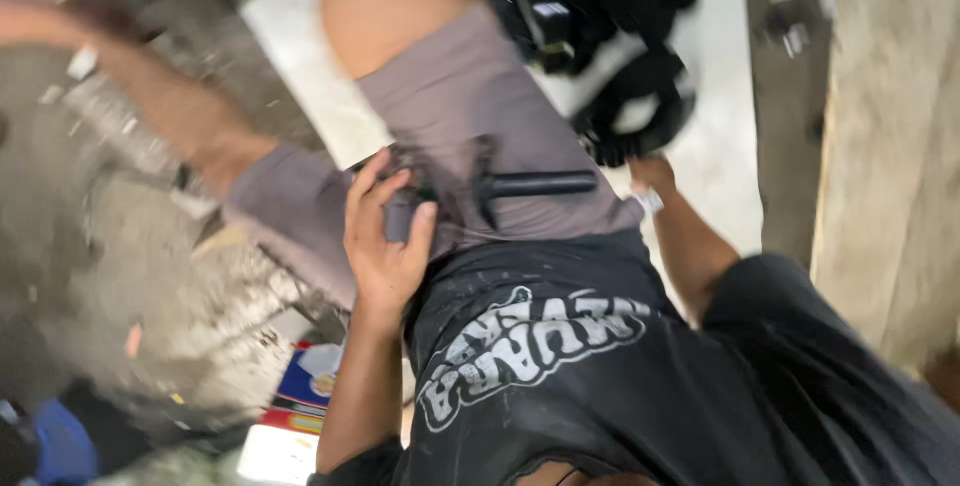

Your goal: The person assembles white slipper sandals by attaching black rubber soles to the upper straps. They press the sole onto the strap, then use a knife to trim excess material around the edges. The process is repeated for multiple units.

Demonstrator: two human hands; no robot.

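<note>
On the person's lap, against grey-mauve shorts [470, 96] of soft, creased cloth, lies a dark tool [500, 186] with a round, matt black handle shaped like a short rod. Its long axis runs nearly level across the view, the rod end pointing toward the right and the bulkier dark end sitting under the left hand [385, 236]. That hand is wrapped around the bulky end, thumb on one side and fingers curled over the other, clamped on the tool. The right hand [650, 181] is down beside the right thigh, near a tangle of black straps [620, 56]; motion blur hides its fingers, so I cannot tell whether it is closed or spread.

A black shirt [600, 376] with a pale print, speckled with dust, fills the lower middle. The straps look like woven webbing with hard buckles, heaped on a pale, smooth floor [720, 126]. To the right stands a rough wooden plank [890, 146] with a straight edge, close to the right arm, leaving only a narrow strip of floor between. To the left the ground is grey, gritty concrete [120, 246] with scattered scraps, and a flat, coloured box [310, 381] lies just beside the left forearm. Open room is widest on that left side.
</note>
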